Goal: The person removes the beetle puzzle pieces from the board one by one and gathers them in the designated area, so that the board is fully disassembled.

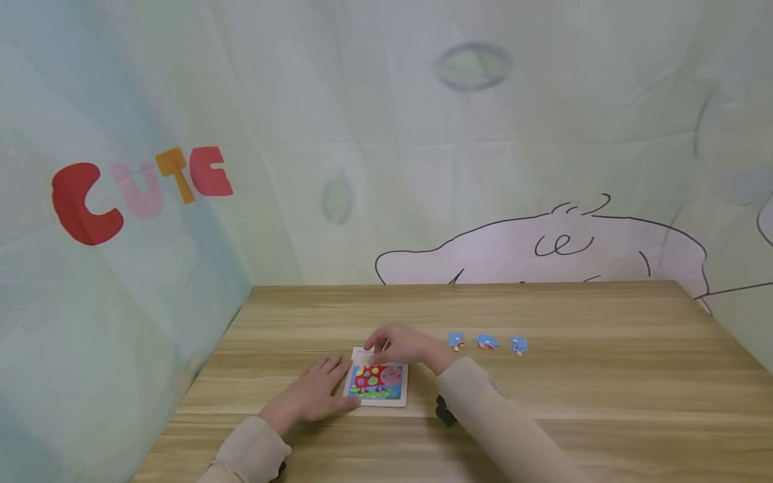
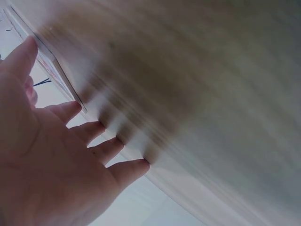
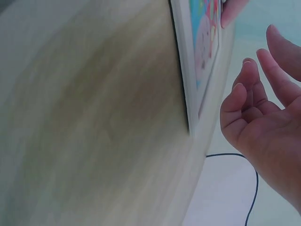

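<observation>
Jigsaw puzzle [image 1: 377,381] showing a red, spotted ladybug with a pink head is lying in its white tray [image 1: 383,403] on a wood-grain counter [image 1: 634,382], with pale tray floor showing along the upper part. Fingers spread and nearly straight, the person's left hand [image 1: 314,396] is resting beside the tray, its thumb touching the edge near the lower left corner. Above the tray's upper part, the right hand [image 1: 403,343] is hovering with fingers loosely bent, thumb and forefinger standing apart. Three loose blue pieces [image 1: 486,341] are lying in a row on the counter to the right, beyond the right forearm. Beige sleeves [image 1: 507,416] are covering both forearms. Behind the counter, a pale wall covering [image 1: 386,100] is displaying a black-outlined cartoon figure [image 1: 495,251], while colorful letters [image 1: 209,180] are spelling "CUTE" at left.
</observation>
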Demonstrator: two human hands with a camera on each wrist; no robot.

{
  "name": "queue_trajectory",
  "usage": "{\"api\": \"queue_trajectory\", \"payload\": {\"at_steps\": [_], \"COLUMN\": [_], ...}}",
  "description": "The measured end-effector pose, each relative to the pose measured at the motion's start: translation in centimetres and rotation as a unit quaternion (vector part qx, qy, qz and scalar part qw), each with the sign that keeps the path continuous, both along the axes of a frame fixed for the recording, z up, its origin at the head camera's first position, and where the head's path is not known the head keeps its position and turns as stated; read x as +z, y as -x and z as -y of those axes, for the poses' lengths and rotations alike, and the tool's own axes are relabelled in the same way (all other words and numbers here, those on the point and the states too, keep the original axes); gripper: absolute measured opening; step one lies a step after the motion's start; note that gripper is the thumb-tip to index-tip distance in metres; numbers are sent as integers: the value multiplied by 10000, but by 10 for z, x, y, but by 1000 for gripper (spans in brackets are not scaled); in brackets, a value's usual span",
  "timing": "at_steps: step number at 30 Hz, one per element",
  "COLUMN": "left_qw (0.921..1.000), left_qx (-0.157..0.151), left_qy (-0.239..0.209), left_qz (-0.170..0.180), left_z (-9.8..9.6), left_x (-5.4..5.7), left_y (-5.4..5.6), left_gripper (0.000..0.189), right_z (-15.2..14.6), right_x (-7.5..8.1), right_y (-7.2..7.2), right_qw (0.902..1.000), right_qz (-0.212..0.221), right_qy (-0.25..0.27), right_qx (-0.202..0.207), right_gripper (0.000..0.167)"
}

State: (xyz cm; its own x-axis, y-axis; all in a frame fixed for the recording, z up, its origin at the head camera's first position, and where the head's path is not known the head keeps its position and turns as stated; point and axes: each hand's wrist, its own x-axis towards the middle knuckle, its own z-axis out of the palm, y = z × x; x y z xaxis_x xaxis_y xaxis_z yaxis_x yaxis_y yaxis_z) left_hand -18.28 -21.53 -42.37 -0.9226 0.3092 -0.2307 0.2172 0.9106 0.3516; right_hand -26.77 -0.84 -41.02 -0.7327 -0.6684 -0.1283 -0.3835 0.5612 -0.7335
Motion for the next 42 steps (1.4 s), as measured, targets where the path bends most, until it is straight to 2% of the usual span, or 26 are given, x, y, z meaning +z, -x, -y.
{"api": "queue_trajectory", "payload": {"at_steps": [14,20,28,42], "left_qw": [9999,9998,9997,9994], "left_qx": [-69,-138,-133,-71], "left_qy": [-81,-118,-184,-178], "left_qz": [-46,-99,-101,-293], "left_z": [1,1,1,-3], "left_x": [-2,-5,-5,-1], "left_y": [0,1,1,0], "left_gripper": [83,84,84,71], "right_z": [15,18,21,27], "right_x": [-9,-13,-11,-12], "right_y": [-9,-12,-15,-17], "right_qw": [9989,9981,9972,9957], "right_qz": [410,463,414,444], "right_qy": [-67,-153,-372,-428], "right_qx": [-196,-381,-502,-688], "right_gripper": [18,21,21,17]}}
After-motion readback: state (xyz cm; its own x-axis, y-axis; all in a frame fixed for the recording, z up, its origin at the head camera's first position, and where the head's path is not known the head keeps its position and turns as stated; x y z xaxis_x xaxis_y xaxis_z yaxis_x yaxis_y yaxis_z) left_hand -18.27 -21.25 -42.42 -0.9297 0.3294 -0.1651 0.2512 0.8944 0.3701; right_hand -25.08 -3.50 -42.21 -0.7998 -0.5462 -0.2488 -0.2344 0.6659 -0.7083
